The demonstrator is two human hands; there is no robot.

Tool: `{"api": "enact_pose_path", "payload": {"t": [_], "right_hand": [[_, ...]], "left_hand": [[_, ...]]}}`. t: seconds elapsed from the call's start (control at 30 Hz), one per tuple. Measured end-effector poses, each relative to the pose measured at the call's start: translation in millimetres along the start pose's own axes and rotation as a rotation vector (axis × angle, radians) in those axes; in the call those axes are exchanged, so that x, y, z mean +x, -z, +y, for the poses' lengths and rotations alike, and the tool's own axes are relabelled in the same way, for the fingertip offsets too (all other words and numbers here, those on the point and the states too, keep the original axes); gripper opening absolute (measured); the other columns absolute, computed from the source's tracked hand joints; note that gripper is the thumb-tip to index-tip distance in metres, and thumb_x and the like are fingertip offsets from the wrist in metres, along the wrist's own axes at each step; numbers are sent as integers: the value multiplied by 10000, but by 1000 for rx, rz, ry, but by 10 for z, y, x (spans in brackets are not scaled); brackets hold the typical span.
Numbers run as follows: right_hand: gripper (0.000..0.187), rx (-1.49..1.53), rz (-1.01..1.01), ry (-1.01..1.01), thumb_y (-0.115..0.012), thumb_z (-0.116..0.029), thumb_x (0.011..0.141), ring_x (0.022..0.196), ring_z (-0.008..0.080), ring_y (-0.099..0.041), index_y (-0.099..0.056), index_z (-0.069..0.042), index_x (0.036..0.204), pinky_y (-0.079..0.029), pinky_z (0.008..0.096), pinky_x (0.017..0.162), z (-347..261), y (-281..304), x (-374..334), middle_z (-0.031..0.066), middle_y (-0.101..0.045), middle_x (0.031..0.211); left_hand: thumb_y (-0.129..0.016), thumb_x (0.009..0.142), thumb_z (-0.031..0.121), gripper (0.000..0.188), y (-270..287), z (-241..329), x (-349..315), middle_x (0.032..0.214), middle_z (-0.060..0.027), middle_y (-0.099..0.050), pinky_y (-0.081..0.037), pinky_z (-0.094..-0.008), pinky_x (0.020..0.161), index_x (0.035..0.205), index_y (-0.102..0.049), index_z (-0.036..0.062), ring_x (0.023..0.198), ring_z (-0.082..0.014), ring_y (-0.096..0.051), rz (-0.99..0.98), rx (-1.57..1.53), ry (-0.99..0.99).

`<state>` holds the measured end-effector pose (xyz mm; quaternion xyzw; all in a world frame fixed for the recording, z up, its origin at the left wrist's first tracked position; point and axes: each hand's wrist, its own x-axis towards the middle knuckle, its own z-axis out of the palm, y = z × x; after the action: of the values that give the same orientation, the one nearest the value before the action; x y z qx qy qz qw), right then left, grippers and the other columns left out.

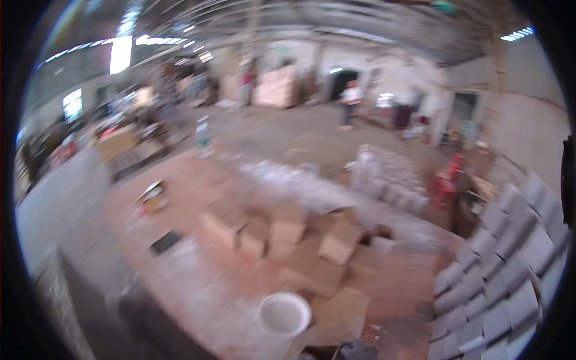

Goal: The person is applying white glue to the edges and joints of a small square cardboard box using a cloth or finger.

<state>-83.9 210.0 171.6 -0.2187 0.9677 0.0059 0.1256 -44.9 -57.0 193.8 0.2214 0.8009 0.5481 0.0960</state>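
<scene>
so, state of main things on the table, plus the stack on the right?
Tub: upright, open-topped; contents too blurred to tell
Cardboard boxes: clustered; flaps unclear
Bottle: upright; cap unclear
Dark slab: lying flat
White boxes: stacked in rows

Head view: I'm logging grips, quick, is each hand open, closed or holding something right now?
Left hand: cannot be told; none shows.
Right hand: cannot be told; none recognisable either, only a blurred dark shape at the lower edge.
</scene>
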Motion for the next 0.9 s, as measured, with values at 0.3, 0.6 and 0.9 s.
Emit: {"api": "enact_pose_path", "payload": {"t": [0.3, 0.6, 0.9], "right_hand": [[465, 319, 99, -189, -631, -450, 924, 1025, 375, -638, -582, -120, 1247, -537, 472, 820, 73, -90, -188, 162, -645, 1188], [465, 354, 240, -44, -643, -373, 926, 914, 355, -638, -549, -8, 1198, -529, 418, 786, -82, -360, -133, 220, -630, 1111], [342, -10, 128, -560, -670, -402, 880, 700, 392, -626, -588, -75, 934, -489, 485, 588, -922, 258, 134, 221, -644, 872]], "left_hand": [[-701, 854, 371, 301, -258, 47, -220, 906, -127, -653, -483, -413, 775, 999, -705, 108, 867, -296, -612, 54, -93, -73], [-691, 860, 383, 306, 849, -654, -332, 931, -127, -651, -477, -415, 801, 1005, -704, 113, 900, -298, -606, 94, -197, 28], [-681, 866, 394, 312, 2725, -1898, -650, 955, -127, -649, -472, -417, 826, 1011, -704, 119, 932, -299, -600, 291, -150, 229]]}}
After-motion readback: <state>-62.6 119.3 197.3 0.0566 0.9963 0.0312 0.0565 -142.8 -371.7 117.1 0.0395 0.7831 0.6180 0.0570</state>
